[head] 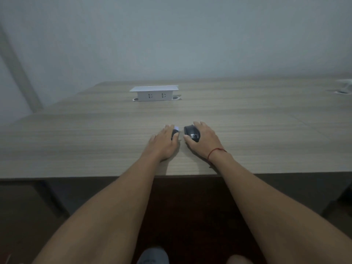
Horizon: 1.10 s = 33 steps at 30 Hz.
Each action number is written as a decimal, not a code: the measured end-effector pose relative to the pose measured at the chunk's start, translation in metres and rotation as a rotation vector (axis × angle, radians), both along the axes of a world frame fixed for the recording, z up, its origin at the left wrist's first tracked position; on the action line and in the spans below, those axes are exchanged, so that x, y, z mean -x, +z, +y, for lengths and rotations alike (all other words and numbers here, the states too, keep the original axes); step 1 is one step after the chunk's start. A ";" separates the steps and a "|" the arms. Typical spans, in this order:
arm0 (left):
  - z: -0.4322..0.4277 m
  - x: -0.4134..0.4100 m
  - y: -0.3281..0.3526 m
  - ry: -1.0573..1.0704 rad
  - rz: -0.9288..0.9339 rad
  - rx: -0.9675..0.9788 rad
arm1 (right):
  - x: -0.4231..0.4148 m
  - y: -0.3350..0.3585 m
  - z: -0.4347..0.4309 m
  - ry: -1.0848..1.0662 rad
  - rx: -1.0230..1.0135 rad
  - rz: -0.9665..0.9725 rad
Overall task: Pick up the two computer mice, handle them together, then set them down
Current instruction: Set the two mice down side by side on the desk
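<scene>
Two dark computer mice lie side by side on the wooden table (pixel 95 141), a little in from its front edge. My left hand (pixel 163 143) covers the left mouse (pixel 175 132), of which only a dark side and a pale glowing front show. My right hand (pixel 204 140) wraps the right mouse (pixel 192 133), black with white lettering on its back, thumb at its near end and fingers over its far side. Whether either mouse is lifted off the table I cannot tell. A red string circles my right wrist.
A white pop-up socket box (pixel 154 93) stands upright at the table's back centre. Another cable opening with a white object (pixel 342 88) sits at the far right. A plain wall lies behind. The table's front edge runs just under my forearms.
</scene>
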State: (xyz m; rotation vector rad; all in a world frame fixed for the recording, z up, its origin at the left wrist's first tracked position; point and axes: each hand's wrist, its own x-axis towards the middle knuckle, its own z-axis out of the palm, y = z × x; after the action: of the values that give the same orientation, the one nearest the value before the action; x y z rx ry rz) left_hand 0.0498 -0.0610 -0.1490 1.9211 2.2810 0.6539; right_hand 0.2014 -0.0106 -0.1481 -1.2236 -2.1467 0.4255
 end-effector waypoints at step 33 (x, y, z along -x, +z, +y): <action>0.042 -0.010 0.006 0.221 -0.076 0.049 | 0.007 -0.001 0.044 -0.092 0.088 0.111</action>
State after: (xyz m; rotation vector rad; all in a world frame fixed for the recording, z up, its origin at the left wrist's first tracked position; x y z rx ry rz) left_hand 0.0599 -0.0190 -0.1430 1.6086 2.4578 0.6737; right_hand 0.1939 0.0336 -0.1488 -1.3107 -1.9886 0.5402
